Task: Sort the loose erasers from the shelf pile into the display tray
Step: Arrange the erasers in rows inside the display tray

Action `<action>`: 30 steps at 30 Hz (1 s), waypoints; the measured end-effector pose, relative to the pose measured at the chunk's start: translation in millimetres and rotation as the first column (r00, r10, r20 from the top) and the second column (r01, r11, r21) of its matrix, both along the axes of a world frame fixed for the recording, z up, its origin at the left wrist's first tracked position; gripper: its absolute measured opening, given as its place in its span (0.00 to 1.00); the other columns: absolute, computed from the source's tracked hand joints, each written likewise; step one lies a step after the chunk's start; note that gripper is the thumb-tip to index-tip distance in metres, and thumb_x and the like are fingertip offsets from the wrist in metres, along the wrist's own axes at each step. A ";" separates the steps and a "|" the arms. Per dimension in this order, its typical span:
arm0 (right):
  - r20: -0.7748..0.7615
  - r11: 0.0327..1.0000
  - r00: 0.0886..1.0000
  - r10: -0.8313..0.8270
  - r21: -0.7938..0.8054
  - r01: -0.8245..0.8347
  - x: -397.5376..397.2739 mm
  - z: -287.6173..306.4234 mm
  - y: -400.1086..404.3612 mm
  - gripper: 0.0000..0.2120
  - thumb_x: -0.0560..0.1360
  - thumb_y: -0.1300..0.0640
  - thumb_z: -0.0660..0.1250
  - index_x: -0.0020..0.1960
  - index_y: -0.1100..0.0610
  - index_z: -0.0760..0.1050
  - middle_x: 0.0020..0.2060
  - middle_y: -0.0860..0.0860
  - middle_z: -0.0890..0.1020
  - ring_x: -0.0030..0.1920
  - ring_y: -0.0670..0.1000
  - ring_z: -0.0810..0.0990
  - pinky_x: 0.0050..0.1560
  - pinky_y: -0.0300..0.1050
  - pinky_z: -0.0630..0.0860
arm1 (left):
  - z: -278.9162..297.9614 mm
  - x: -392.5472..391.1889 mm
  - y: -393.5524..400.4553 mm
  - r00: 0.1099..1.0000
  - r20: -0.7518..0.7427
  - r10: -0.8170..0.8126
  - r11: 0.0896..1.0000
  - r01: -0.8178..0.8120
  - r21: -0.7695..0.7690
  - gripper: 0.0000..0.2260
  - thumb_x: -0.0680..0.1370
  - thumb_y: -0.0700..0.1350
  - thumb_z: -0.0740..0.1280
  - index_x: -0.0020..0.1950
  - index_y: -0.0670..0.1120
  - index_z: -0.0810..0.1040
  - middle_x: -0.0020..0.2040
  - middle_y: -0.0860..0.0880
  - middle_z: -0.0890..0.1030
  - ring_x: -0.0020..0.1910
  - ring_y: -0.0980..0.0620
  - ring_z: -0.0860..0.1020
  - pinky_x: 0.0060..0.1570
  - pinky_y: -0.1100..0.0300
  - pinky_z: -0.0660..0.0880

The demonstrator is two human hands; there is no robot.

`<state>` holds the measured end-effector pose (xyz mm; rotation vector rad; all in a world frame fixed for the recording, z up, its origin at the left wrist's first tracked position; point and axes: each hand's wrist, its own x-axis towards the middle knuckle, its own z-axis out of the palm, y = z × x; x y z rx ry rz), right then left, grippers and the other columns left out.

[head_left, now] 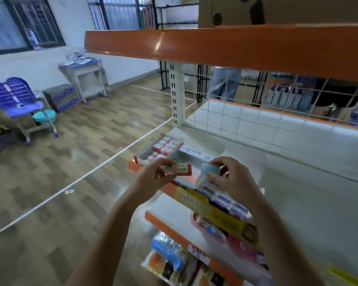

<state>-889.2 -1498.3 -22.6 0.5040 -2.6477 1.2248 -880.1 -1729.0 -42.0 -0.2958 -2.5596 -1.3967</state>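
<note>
My left hand [153, 174] pinches a small red and white eraser [182, 169] in the air in front of the shelf edge. My right hand [229, 178] grips a pale blue eraser [210, 169] over a yellow-fronted display box [211, 209] that holds several blue and white erasers [223, 198]. Farther back on the white shelf [298, 182] lies a display tray [159, 149] filled with rows of red and white erasers, with a long white box [194, 153] beside it.
An orange shelf [225, 46] hangs overhead with a cardboard box on it. Wire mesh [256, 120] backs the shelf. Lower shelves hold packaged goods [174, 263]. The wooden floor to the left has a chair [19, 102], a small desk and a carton. A person's legs [225, 81] stand behind the rack.
</note>
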 end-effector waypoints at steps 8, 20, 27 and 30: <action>0.130 0.956 0.991 0.010 0.290 -0.048 -74.0 -4.9 -45.6 0.14 0.72 0.56 0.69 0.57 0.54 0.75 0.50 0.51 0.78 0.48 0.48 0.76 0.48 0.40 0.74 | -7.4 -83.4 -45.5 0.997 0.036 -0.069 0.997 0.070 -0.025 0.18 0.70 0.36 0.73 0.49 0.59 0.75 0.47 0.59 0.78 0.35 0.61 0.74 0.33 0.70 0.71; 0.253 0.818 0.910 -0.329 0.557 0.141 -94.5 -19.8 -100.2 0.11 0.71 0.58 0.70 0.53 0.52 0.76 0.50 0.48 0.74 0.48 0.45 0.72 0.48 0.39 0.71 | -11.5 -160.2 -94.1 0.906 0.128 -0.404 0.907 0.415 -0.075 0.14 0.73 0.38 0.71 0.51 0.56 0.75 0.41 0.55 0.78 0.37 0.65 0.78 0.35 0.73 0.72; 0.247 0.753 0.838 -0.486 0.605 0.258 -93.4 -23.0 -122.9 0.14 0.72 0.54 0.70 0.57 0.53 0.76 0.54 0.49 0.72 0.54 0.47 0.69 0.53 0.38 0.66 | -24.5 -189.0 -124.7 0.866 0.123 -0.485 0.857 0.499 -0.132 0.18 0.72 0.42 0.71 0.48 0.65 0.73 0.45 0.57 0.75 0.40 0.61 0.75 0.35 0.68 0.72; 0.269 0.744 0.810 -0.522 0.609 0.277 -91.6 -22.6 -127.7 0.14 0.73 0.53 0.69 0.57 0.54 0.75 0.56 0.49 0.72 0.57 0.48 0.70 0.56 0.41 0.69 | -32.0 -194.4 -135.5 0.863 0.111 -0.494 0.843 0.506 -0.184 0.19 0.72 0.42 0.71 0.49 0.66 0.72 0.45 0.61 0.75 0.43 0.58 0.74 0.39 0.64 0.69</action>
